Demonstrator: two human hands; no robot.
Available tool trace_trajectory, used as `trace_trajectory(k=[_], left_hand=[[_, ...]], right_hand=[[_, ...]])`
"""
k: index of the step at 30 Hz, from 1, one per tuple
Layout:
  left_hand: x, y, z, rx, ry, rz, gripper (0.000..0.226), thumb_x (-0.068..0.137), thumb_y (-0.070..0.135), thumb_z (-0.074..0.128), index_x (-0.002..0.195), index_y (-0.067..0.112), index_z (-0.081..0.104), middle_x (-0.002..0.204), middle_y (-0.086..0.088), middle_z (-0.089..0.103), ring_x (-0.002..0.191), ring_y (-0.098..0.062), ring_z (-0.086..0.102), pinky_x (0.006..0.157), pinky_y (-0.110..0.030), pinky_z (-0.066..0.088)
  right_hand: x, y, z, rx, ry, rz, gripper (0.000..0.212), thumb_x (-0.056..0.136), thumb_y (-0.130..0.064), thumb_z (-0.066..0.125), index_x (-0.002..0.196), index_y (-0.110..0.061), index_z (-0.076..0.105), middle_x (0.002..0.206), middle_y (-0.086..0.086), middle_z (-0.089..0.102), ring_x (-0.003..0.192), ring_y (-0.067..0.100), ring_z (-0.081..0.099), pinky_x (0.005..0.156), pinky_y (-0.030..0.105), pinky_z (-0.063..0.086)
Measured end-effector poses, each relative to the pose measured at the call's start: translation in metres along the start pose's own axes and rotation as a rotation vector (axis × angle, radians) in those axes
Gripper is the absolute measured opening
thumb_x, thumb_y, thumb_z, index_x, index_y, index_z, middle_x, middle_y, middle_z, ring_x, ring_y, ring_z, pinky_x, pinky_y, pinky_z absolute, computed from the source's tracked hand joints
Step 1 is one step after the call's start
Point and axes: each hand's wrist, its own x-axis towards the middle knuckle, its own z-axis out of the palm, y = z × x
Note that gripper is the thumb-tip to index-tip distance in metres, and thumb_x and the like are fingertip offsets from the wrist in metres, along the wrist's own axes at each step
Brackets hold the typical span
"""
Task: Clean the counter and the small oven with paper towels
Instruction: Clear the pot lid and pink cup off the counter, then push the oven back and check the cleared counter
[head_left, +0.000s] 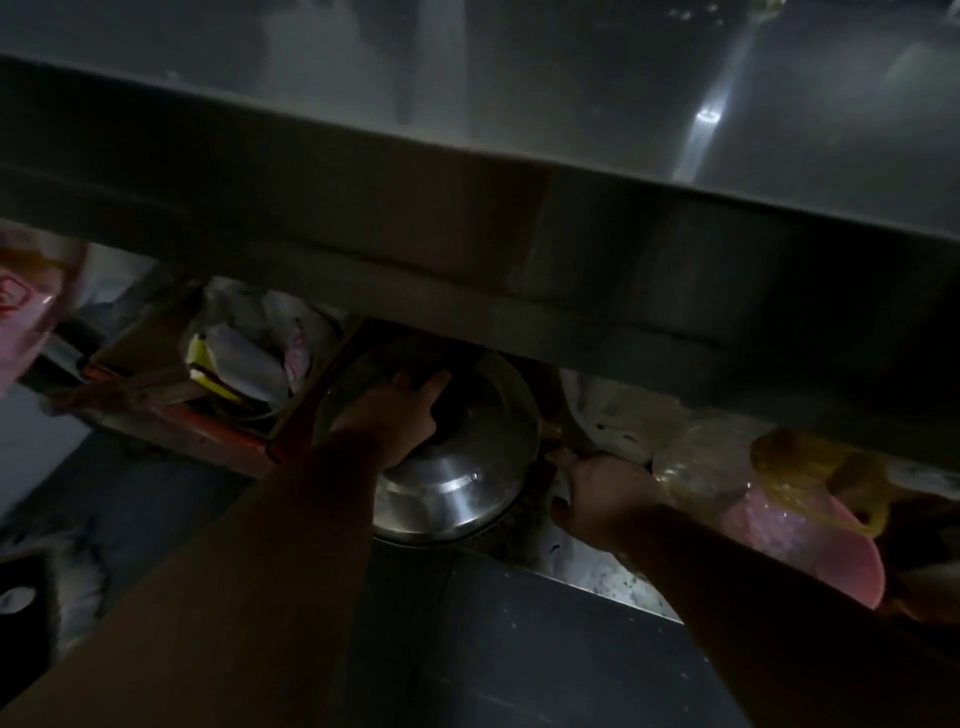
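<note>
Head view, dim. Left hand (402, 415) lies flat on steel pot lid (452, 467), fingers (434, 382) straight and apart, pressing top. Right hand (597, 493) at pot's right side; fingers hidden, grip cannot be told, possibly on handle. Counter (571, 218) edge above fingers, steel. Paper towels, small oven not seen. Judgement: shift pot with both hands, keep lid level, avoid plastic bags (779, 483) right of fingers.
</note>
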Motion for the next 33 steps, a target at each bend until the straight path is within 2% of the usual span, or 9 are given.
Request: trace_trajectory(k=[2,5,10,14,17,23,26,29,33], left_hand=[[0.001,-0.001,-0.002,0.061,0.024,0.035,0.069,0.092,0.04,0.037,0.156,0.037,0.012,0.159,-0.019,0.027,0.14,-0.044,0.034,0.111,-0.054,0.035],[-0.014,0.003,-0.013,0.17,0.09,0.071,0.07,0.099,0.044,0.047,0.159,0.03,0.015,0.161,-0.019,0.023,0.141,-0.044,0.031,0.111,-0.053,0.036],[-0.084,0.013,-0.054,0.179,0.127,0.073,0.068,0.087,0.049,0.06,0.146,0.018,0.044,0.141,-0.022,0.049,0.123,-0.048,0.047,0.1,-0.058,0.043],[-0.165,0.007,-0.091,0.219,0.087,0.146,0.061,0.087,0.042,0.053,0.143,0.016,0.052,0.143,-0.019,0.049,0.131,-0.046,0.042,0.109,-0.06,0.036],[-0.234,0.003,-0.119,0.175,0.026,0.178,0.056,0.084,0.037,0.044,0.131,0.014,0.064,0.131,-0.017,0.062,0.116,-0.041,0.06,0.092,-0.053,0.053],[-0.339,0.007,-0.226,0.217,-0.095,0.243,0.052,0.071,0.042,0.045,0.101,0.018,0.079,0.102,-0.009,0.075,0.09,-0.03,0.072,0.072,-0.044,0.061],[-0.364,0.023,-0.31,0.202,-0.012,0.286,0.051,0.075,0.043,0.047,0.11,0.018,0.075,0.107,-0.004,0.072,0.094,-0.026,0.07,0.075,-0.038,0.059],[-0.367,0.037,-0.402,0.165,0.078,0.282,0.051,0.081,0.04,0.045,0.119,0.014,0.068,0.112,-0.006,0.069,0.1,-0.026,0.064,0.081,-0.038,0.056],[-0.362,0.064,-0.514,0.219,0.13,0.262,0.056,0.094,0.041,0.041,0.144,0.016,0.046,0.138,-0.008,0.055,0.121,-0.027,0.053,0.098,-0.043,0.048]], right_hand=[[-0.005,-0.002,-0.001,0.001,-0.002,-0.008,0.061,0.094,-0.049,0.048,0.149,-0.028,0.03,0.126,0.004,0.064,0.115,0.024,0.059,0.089,0.031,0.044],[-0.018,-0.003,-0.007,0.007,-0.037,-0.005,0.063,0.093,-0.048,0.05,0.149,-0.028,0.03,0.128,0.005,0.062,0.117,0.025,0.058,0.092,0.032,0.045],[-0.062,-0.013,-0.021,-0.008,-0.053,0.064,0.064,0.087,-0.051,0.053,0.144,-0.023,0.043,0.128,0.006,0.064,0.116,0.026,0.061,0.097,0.034,0.048],[-0.12,-0.031,-0.055,0.07,-0.143,0.085,0.069,0.087,-0.048,0.053,0.15,-0.028,0.032,0.139,0.006,0.054,0.123,0.028,0.055,0.099,0.037,0.047],[-0.173,-0.052,-0.079,0.086,-0.243,0.088,0.072,0.087,-0.051,0.047,0.151,-0.026,0.027,0.143,0.007,0.048,0.129,0.029,0.048,0.103,0.036,0.042],[-0.285,-0.09,-0.181,0.141,-0.332,0.085,0.073,0.083,-0.045,0.05,0.152,-0.032,0.027,0.141,0.004,0.05,0.128,0.026,0.051,0.104,0.036,0.041],[-0.323,-0.095,-0.251,0.174,-0.283,0.117,0.066,0.081,-0.047,0.049,0.145,-0.033,0.035,0.138,0.003,0.054,0.124,0.027,0.055,0.099,0.037,0.048],[-0.342,-0.093,-0.331,0.149,-0.17,0.168,0.057,0.083,-0.046,0.051,0.137,-0.033,0.04,0.134,-0.004,0.055,0.121,0.025,0.056,0.092,0.041,0.046],[-0.354,-0.072,-0.434,0.207,0.024,0.19,0.063,0.085,-0.05,0.056,0.142,-0.033,0.037,0.134,0.001,0.057,0.112,0.024,0.06,0.092,0.038,0.052]])
